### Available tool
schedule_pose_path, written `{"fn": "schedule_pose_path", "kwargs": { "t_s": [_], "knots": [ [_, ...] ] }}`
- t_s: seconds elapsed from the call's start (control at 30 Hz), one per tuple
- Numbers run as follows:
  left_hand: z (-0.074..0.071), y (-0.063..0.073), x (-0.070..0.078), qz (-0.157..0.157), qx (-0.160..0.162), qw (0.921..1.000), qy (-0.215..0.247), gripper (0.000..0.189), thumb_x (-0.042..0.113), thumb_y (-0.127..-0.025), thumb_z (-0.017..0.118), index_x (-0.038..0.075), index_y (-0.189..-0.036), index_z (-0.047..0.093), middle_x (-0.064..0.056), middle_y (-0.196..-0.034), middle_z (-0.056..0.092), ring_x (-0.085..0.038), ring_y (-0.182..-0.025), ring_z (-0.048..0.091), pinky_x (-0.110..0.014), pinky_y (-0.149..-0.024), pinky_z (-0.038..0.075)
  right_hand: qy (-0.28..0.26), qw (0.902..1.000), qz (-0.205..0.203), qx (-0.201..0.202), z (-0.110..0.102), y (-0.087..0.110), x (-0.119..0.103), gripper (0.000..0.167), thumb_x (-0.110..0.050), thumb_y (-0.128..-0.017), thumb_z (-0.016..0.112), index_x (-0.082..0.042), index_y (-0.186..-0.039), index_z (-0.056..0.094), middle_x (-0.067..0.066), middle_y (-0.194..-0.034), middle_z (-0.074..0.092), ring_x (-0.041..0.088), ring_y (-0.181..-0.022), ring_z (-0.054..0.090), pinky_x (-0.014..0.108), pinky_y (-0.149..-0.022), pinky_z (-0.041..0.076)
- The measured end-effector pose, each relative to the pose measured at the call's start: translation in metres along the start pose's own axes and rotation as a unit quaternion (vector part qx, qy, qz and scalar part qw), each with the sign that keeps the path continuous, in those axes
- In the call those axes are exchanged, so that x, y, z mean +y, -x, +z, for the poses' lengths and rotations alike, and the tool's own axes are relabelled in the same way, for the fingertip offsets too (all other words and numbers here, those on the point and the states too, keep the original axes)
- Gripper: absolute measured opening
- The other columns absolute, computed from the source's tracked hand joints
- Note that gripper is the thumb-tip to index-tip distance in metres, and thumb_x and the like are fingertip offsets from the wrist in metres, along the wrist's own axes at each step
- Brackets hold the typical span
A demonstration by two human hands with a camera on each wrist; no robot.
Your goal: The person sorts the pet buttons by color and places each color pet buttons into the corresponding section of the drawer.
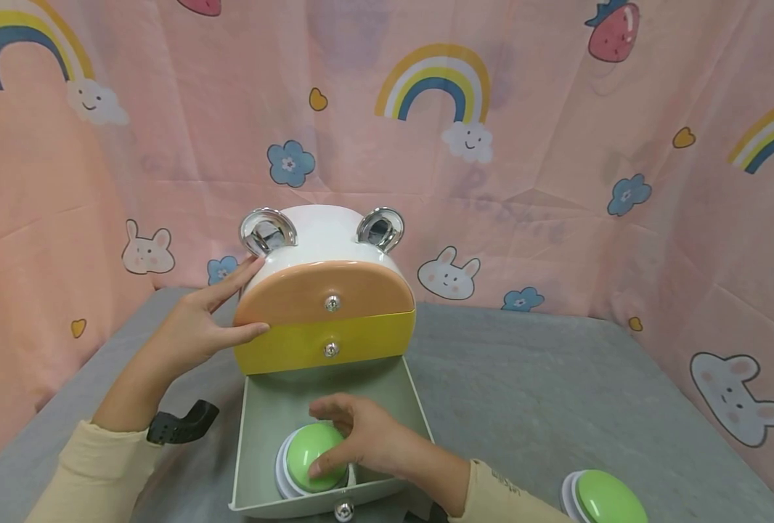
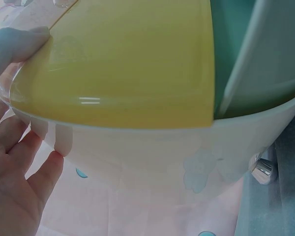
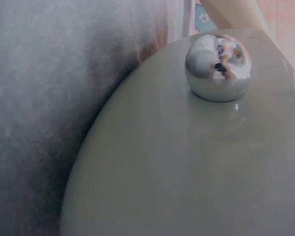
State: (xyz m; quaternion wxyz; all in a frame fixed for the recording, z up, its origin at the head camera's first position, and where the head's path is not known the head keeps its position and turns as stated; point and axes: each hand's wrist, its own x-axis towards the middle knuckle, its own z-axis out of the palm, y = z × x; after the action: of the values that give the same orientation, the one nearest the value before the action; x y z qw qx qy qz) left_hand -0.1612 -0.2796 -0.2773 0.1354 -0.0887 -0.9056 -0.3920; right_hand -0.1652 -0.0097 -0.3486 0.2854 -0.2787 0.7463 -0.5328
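A small frog-shaped drawer cabinet [image 1: 324, 236] with a white top and silver ears stands on the table. Its bottom drawer [image 1: 282, 392], pale green, is pulled out; the orange drawer [image 1: 295, 294] and yellow drawer [image 1: 295, 349] are closed. My left hand [image 1: 194, 327] steadies the cabinet's left side, thumb on the front and fingers along the wall. Inside the pulled-out drawer sits a green-domed push button [image 1: 307, 444] with a white base. My right hand [image 1: 370, 436] grips it, thumb on the dome and fingers at its far side, partly hidden.
A second green-domed push button [image 1: 609, 497] rests on the grey table [image 1: 524, 392] at the front right. The drawer's silver knob [image 3: 218, 69] sticks out in front. A printed pink cloth [image 1: 531, 145] hangs behind and along both sides.
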Motion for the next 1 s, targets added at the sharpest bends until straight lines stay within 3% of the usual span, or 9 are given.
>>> {"fn": "schedule_pose_path", "kwargs": {
  "t_s": [0.37, 0.6, 0.73, 1.0],
  "knots": [
    [0.000, 0.000, 0.001, -0.010, -0.003, 0.9999, -0.008, 0.086, 0.038, -0.085, 0.078, 0.048, -0.153, 0.027, 0.002, -0.165, 0.025, -0.040, -0.151, 0.027, -0.075, -0.108, 0.031, -0.002, 0.9987, -0.037, 0.035, -0.009, 0.020, -0.005, 0.061, -0.004, -0.076, 0.085, -0.001, -0.131, 0.060, 0.014, -0.137, 0.061, 0.029, -0.134, 0.054, 0.035, -0.114, 0.043],
    [0.000, 0.000, 0.000, -0.003, -0.001, 1.0000, -0.001, 0.086, 0.035, -0.085, 0.079, 0.047, -0.153, 0.028, 0.002, -0.165, 0.025, -0.040, -0.151, 0.027, -0.075, -0.108, 0.030, -0.005, 0.9971, -0.067, 0.036, -0.015, 0.041, -0.004, 0.061, -0.007, -0.074, 0.087, 0.000, -0.129, 0.061, 0.019, -0.135, 0.062, 0.031, -0.133, 0.054, 0.013, -0.109, 0.042],
    [-0.001, 0.000, 0.001, -0.010, -0.002, 0.9999, -0.007, 0.086, 0.037, -0.085, 0.079, 0.050, -0.152, 0.027, 0.003, -0.165, 0.025, -0.039, -0.150, 0.028, -0.074, -0.108, 0.031, -0.025, 0.9954, -0.083, 0.040, -0.021, 0.053, -0.003, 0.062, -0.008, -0.074, 0.087, 0.001, -0.130, 0.061, 0.022, -0.136, 0.060, 0.032, -0.135, 0.052, 0.008, -0.107, 0.040],
    [-0.001, 0.000, 0.001, -0.014, -0.002, 0.9998, -0.012, 0.086, 0.039, -0.085, 0.078, 0.050, -0.152, 0.026, 0.003, -0.165, 0.025, -0.040, -0.150, 0.028, -0.075, -0.107, 0.032, -0.051, 0.9936, -0.077, 0.066, -0.035, 0.081, 0.003, 0.064, -0.016, -0.077, 0.086, -0.003, -0.134, 0.059, 0.020, -0.139, 0.058, 0.001, -0.129, 0.054, 0.007, -0.107, 0.038]
  ]
}}
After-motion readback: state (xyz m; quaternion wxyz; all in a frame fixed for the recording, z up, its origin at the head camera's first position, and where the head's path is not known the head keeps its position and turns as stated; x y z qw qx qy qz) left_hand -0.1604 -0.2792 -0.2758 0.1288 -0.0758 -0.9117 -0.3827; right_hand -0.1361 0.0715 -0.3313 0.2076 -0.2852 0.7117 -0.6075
